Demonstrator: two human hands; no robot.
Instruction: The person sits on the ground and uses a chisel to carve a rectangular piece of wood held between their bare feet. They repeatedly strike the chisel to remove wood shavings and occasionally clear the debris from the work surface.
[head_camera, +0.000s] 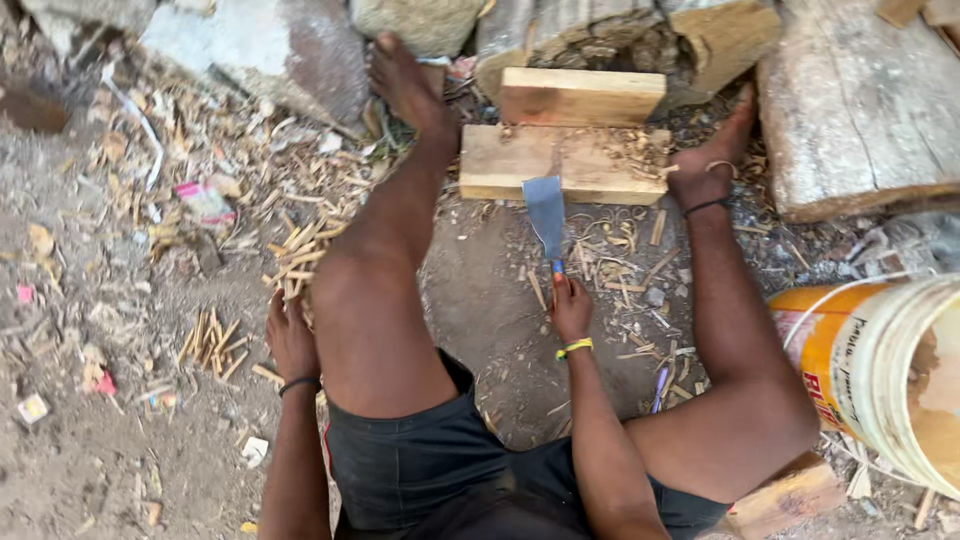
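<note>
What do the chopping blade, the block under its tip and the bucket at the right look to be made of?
The blade, gripped by the right hand, looks like dull grey metal, flat and unpolished. The block looks like pale raw wood, sawn square, with visible grain and shavings on it. The bucket is probably plastic: smooth yellow-orange wall, thick cream rim, smeared inside.

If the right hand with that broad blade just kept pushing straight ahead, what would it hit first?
Most likely the nearer wooden block. The right hand holds the blade pointing away from the body, its tip already at or over that block's near edge. Whether it touches cannot be told.
</note>
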